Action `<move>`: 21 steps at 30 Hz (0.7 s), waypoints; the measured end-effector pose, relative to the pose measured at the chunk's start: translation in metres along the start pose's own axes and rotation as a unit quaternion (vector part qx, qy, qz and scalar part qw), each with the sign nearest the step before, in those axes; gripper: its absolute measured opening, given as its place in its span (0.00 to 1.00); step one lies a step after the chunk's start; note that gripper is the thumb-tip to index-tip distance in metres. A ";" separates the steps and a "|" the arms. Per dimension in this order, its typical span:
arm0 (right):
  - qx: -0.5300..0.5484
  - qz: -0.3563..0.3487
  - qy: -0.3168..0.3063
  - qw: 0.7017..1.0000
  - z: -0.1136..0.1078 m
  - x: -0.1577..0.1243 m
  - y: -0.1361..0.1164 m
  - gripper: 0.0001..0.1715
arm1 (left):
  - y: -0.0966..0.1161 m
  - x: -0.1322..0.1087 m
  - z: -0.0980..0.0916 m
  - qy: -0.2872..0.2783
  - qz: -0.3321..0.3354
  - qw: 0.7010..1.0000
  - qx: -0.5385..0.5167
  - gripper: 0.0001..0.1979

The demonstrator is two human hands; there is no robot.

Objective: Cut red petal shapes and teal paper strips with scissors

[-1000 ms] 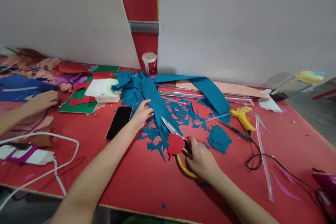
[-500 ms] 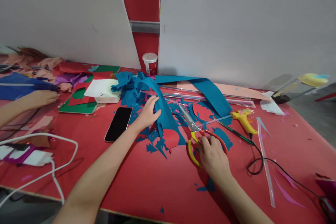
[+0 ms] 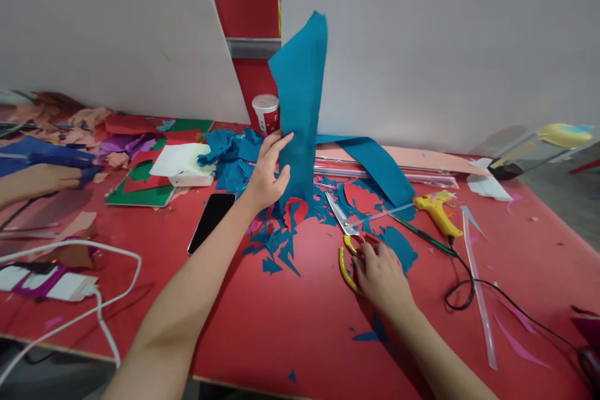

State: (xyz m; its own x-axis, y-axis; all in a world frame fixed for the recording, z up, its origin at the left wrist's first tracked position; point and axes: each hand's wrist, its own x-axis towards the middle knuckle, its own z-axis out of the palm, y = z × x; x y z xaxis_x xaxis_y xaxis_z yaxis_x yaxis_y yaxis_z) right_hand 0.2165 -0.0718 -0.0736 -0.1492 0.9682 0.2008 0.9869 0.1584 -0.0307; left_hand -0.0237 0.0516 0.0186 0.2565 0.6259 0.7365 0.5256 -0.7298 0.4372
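Note:
A long blue paper strip (image 3: 302,94) stands nearly upright, its top high against the white board. My left hand (image 3: 272,172) is at its left side, thumb and fingers apart in front, with some fingers hidden from view. Scissors with yellow and red handles (image 3: 347,228) lie on the red table, blades pointing away. Over their handles rests my right hand (image 3: 382,272), fingers curled round them. Near the strip's foot is a red paper cutout (image 3: 295,212), with blue scraps (image 3: 274,244) below it.
A phone (image 3: 210,222) lies beside my left forearm. Right of the scissors are a yellow glue gun (image 3: 435,209) and its black cord. A paper cup (image 3: 266,114) stands behind. Another person's hand (image 3: 51,180) is at far left, near a power strip (image 3: 47,281).
The blue strip has risen from the table to nearly upright, and my left hand has moved up slightly with it. My right hand stays at the scissors.

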 end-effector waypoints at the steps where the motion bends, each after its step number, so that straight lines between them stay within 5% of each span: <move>1: -0.001 0.000 0.004 1.000 0.000 0.001 0.000 0.10 | 0.002 0.003 0.000 -0.001 0.008 1.000 -0.002 0.24; 5: 0.018 -0.011 0.038 0.999 -0.005 0.005 -0.003 0.12 | 0.010 0.010 0.001 0.001 0.032 0.999 -0.005 0.24; 10: 0.163 -0.080 0.035 0.983 -0.012 0.020 -0.007 0.11 | 0.020 0.019 0.000 0.010 0.071 0.997 -0.032 0.24; 16: 0.351 -0.084 0.009 0.933 -0.027 0.056 -0.013 0.10 | 0.022 0.022 -0.003 0.022 -0.055 0.984 -0.170 0.23; 21: 0.504 -0.088 0.006 0.859 -0.033 0.082 -0.020 0.12 | 0.019 0.017 0.002 0.020 -0.168 0.922 -0.348 0.25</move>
State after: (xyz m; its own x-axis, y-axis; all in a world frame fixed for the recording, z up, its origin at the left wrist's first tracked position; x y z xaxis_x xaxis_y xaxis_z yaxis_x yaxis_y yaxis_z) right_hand 0.1861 -0.0016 -0.0243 -0.2833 0.9113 0.2987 0.3942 0.3946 -0.8300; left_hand -0.0080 0.0488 0.0386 0.1358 0.8484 0.5116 -0.0809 -0.5052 0.8592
